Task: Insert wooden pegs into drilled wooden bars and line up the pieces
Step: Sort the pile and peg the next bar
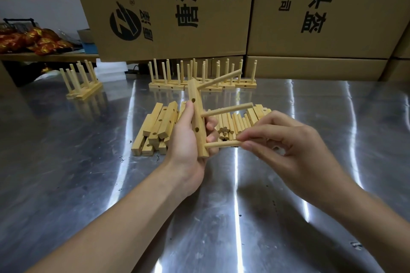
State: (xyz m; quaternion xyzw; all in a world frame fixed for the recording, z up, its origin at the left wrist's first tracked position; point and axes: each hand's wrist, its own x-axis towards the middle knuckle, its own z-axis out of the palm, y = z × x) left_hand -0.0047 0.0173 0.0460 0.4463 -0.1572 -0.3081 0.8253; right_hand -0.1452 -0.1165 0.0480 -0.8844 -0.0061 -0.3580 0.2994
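Now our left hand (188,139) grips the drilled bar (197,115) above the bench (66,139), while our right hand (286,139), at three o'clock of it, pinches the third peg (221,144) entering its six o'clock end. We should push straight along the hole, twisting lightly, bar held firm.

My L hand (186,139) & R hand (288,139) are both bare, wrists incl. L forearm (124,213) & R forearm (359,213) are bare too, as far as the frame shows; any sleeve is out of shot. Arms are slim and the fingers (266,117) are long & thin. The nails (210,139) I can make out look short and plain. Knuckles on my R hand stand up as ridges, and there's a faint tendon line along the inside of my L wrist. Rest of me isn't in view.
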